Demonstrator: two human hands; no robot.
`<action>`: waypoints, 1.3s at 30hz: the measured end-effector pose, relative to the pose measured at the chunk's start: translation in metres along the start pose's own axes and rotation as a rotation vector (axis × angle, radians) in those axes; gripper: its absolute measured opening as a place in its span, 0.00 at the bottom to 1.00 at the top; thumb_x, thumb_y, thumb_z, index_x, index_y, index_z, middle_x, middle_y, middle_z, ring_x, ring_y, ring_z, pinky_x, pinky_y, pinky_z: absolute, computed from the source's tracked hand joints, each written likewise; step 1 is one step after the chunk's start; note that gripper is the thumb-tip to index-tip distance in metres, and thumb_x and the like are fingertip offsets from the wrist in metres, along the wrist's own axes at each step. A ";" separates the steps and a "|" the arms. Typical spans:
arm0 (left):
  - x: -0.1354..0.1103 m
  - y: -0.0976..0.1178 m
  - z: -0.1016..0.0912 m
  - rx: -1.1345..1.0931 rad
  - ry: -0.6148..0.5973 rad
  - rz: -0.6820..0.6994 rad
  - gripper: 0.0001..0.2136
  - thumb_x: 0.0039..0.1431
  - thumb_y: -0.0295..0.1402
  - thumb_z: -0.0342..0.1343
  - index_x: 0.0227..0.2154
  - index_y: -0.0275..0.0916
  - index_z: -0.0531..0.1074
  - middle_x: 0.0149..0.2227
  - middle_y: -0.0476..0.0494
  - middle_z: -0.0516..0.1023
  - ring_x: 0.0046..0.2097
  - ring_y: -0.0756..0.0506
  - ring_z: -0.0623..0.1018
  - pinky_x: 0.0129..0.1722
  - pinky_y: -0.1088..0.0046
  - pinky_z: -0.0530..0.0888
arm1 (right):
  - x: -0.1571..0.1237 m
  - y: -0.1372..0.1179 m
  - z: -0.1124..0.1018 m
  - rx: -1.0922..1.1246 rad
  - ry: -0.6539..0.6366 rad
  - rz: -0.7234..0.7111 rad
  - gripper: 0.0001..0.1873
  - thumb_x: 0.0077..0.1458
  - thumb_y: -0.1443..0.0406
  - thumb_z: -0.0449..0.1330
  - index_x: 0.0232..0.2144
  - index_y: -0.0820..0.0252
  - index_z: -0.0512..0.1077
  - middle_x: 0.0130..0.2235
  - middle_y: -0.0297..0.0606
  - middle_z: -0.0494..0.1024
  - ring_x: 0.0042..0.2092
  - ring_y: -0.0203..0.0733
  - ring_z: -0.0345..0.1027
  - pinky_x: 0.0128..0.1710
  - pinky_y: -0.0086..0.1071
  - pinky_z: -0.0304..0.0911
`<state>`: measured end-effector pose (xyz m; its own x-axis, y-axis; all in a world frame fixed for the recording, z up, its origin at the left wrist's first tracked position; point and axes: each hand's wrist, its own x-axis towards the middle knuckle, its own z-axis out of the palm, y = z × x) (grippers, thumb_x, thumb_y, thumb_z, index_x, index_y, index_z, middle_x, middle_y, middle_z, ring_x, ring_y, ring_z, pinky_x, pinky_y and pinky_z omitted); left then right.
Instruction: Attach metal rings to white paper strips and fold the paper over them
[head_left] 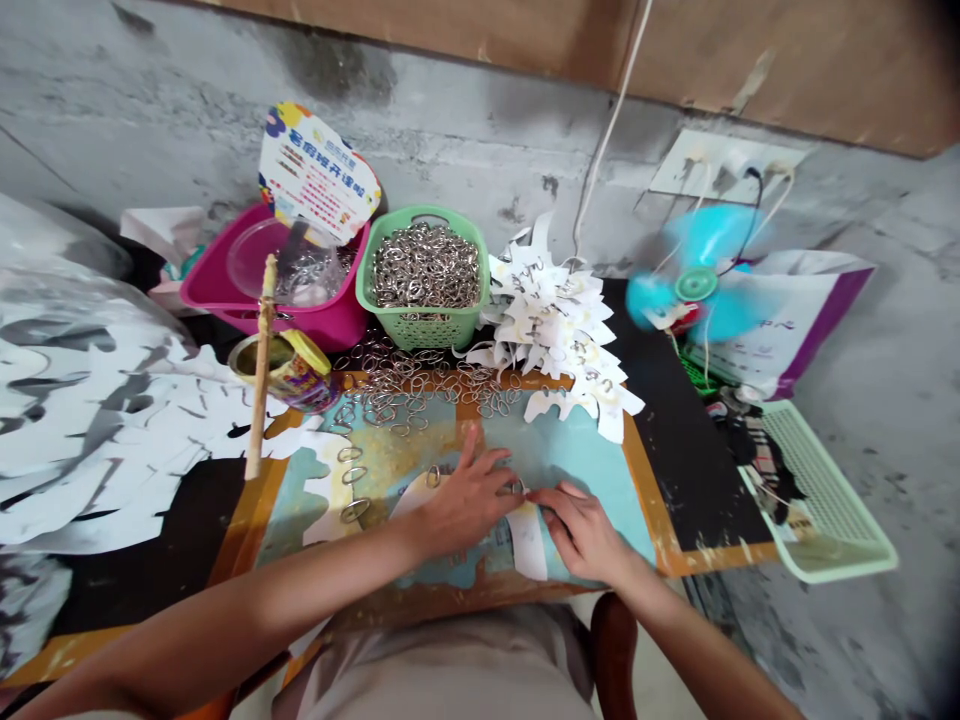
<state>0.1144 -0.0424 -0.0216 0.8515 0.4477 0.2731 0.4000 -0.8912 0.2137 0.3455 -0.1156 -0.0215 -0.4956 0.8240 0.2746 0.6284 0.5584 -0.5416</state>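
Observation:
My left hand [471, 500] lies palm down over a white cut-out piece [529, 545], its fingers spread and their tips near a metal ring [517, 487]. Its thumb is mostly hidden. From the right, my right hand [586, 530] reaches to the same piece, its index fingertip touching the edge beside that ring and its thumb apart. Another oval ring [433, 476] sits on the piece left of my left hand. Farther left, a second white cut-out [326, 490] with yellowish glue stains carries several rings. All this rests on a blue mat [600, 460].
Loose rings [427, 385] are strewn behind my hands, before a green basket [424, 328] of rings and a magenta basket [330, 320]. A stick [259, 400] leans across a glue-smeared can [296, 375]. Cut-outs are piled left and back right [577, 330]. A blue fan [697, 285] spins.

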 end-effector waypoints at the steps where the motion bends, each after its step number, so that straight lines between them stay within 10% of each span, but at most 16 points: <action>1: 0.000 0.000 -0.001 -0.008 -0.002 -0.001 0.11 0.62 0.26 0.57 0.45 0.46 0.75 0.43 0.45 0.78 0.59 0.36 0.66 0.65 0.34 0.41 | 0.000 0.000 0.001 -0.022 -0.021 0.008 0.23 0.60 0.73 0.49 0.56 0.59 0.63 0.40 0.43 0.80 0.36 0.48 0.72 0.38 0.42 0.70; 11: 0.011 -0.009 -0.022 -0.258 -0.004 -0.111 0.09 0.61 0.31 0.56 0.41 0.42 0.79 0.46 0.39 0.74 0.53 0.39 0.71 0.61 0.49 0.62 | 0.002 -0.001 0.006 -0.009 -0.004 0.096 0.22 0.64 0.71 0.50 0.60 0.61 0.56 0.45 0.46 0.80 0.46 0.51 0.74 0.41 0.42 0.70; 20: 0.047 -0.012 -0.027 -0.260 -0.278 -0.094 0.04 0.55 0.26 0.62 0.26 0.39 0.78 0.52 0.37 0.68 0.61 0.35 0.65 0.64 0.38 0.52 | 0.003 -0.007 0.005 0.034 0.013 0.144 0.22 0.62 0.72 0.51 0.58 0.61 0.56 0.44 0.44 0.80 0.46 0.51 0.74 0.41 0.40 0.69; 28: 0.014 0.005 -0.013 0.026 -0.075 0.104 0.07 0.60 0.22 0.52 0.34 0.35 0.75 0.53 0.33 0.70 0.64 0.36 0.61 0.67 0.38 0.40 | 0.003 -0.011 0.002 -0.045 -0.079 0.142 0.17 0.62 0.70 0.50 0.52 0.61 0.67 0.40 0.44 0.78 0.41 0.50 0.70 0.38 0.40 0.66; 32: -0.002 0.008 -0.025 -0.070 -0.052 -0.059 0.06 0.60 0.26 0.53 0.38 0.37 0.73 0.57 0.33 0.66 0.65 0.35 0.60 0.66 0.36 0.48 | 0.002 -0.012 0.000 -0.062 -0.113 0.108 0.18 0.62 0.70 0.51 0.52 0.60 0.71 0.40 0.43 0.77 0.41 0.49 0.68 0.38 0.40 0.65; 35: 0.005 0.000 -0.036 -0.139 -0.054 -0.150 0.15 0.57 0.31 0.58 0.47 0.37 0.72 0.60 0.30 0.61 0.65 0.30 0.58 0.62 0.36 0.57 | 0.001 -0.011 0.000 -0.062 -0.110 0.079 0.19 0.62 0.70 0.51 0.52 0.60 0.73 0.45 0.44 0.78 0.42 0.49 0.67 0.39 0.40 0.65; 39: 0.025 -0.007 -0.032 -0.120 -0.122 -0.096 0.05 0.61 0.29 0.56 0.35 0.39 0.77 0.58 0.33 0.65 0.66 0.31 0.57 0.62 0.32 0.52 | 0.000 -0.008 0.001 -0.048 -0.107 0.035 0.19 0.62 0.70 0.51 0.54 0.61 0.72 0.47 0.45 0.78 0.42 0.49 0.66 0.40 0.41 0.66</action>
<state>0.1224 -0.0226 0.0135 0.8492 0.5112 0.1322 0.4439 -0.8267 0.3457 0.3404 -0.1204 -0.0179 -0.5321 0.8298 0.1683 0.6734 0.5353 -0.5100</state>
